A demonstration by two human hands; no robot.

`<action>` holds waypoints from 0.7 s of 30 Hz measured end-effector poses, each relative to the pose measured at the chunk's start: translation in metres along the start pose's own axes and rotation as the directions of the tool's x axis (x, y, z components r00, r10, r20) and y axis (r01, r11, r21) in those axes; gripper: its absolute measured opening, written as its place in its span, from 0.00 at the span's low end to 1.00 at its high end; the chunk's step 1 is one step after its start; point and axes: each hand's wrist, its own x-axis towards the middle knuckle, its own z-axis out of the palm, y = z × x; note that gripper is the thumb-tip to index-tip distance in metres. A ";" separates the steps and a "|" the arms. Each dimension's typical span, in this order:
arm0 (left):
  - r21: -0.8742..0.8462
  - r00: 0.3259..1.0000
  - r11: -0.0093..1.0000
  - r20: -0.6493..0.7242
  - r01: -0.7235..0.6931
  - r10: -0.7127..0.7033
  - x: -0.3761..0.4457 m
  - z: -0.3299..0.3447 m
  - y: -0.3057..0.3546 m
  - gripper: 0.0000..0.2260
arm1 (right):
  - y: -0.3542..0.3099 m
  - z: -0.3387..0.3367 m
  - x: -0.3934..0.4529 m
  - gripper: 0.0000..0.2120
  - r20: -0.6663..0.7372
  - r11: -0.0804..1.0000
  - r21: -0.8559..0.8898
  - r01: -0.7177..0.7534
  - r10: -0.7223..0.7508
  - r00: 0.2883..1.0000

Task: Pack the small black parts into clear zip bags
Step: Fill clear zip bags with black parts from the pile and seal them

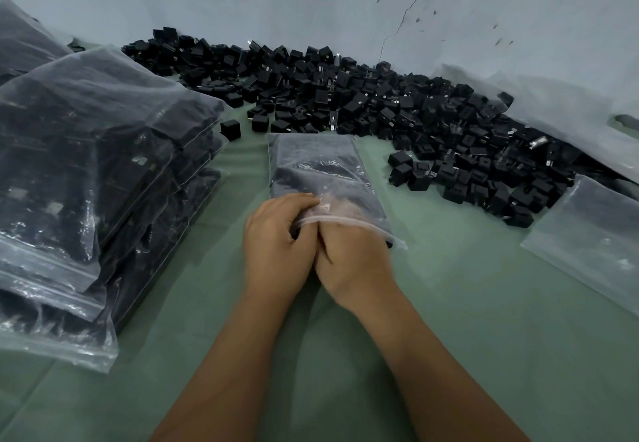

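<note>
- Left hand [276, 248]: fingers curled, gripping mouth of zip bag [321, 168]
- Right hand [352, 258]: fingers inside bag, grip apparently closed, blurred
- Loose black parts [345, 92]: far side

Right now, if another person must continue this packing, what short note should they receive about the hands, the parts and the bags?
Left hand: grips the near mouth edge of the zip bag at the table's middle.
Right hand: fingers tucked inside the bag mouth; their grip is hidden.
Bag: already dark with black parts, zip still open.
Done: stack of filled bags on the left.
Left: large pile of loose black parts along the wall; empty bags wait on the right.
</note>
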 end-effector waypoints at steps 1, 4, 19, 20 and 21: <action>0.078 0.999 0.996 0.035 -0.038 0.035 0.000 -0.001 -0.001 0.14 | 0.007 -0.004 -0.006 0.06 -0.171 0.995 0.063 0.077 -0.065 0.983; 0.260 0.988 0.959 0.132 -0.115 0.082 0.000 -0.004 -0.003 0.17 | 0.025 -0.024 -0.013 0.11 -0.547 0.971 0.121 0.204 -0.106 0.831; 0.443 0.943 0.896 0.296 0.004 -0.151 0.004 0.005 -0.019 0.31 | 0.144 -0.003 0.033 0.15 -0.236 0.807 0.221 -0.548 0.590 0.773; 0.448 0.946 0.894 0.286 0.006 -0.150 0.004 0.005 -0.020 0.31 | 0.143 -0.004 0.033 0.14 -0.261 0.801 0.237 -0.550 0.598 0.758; 0.455 0.949 0.890 0.278 0.004 -0.146 0.004 0.005 -0.020 0.31 | 0.142 -0.005 0.032 0.14 -0.283 0.799 0.245 -0.548 0.600 0.748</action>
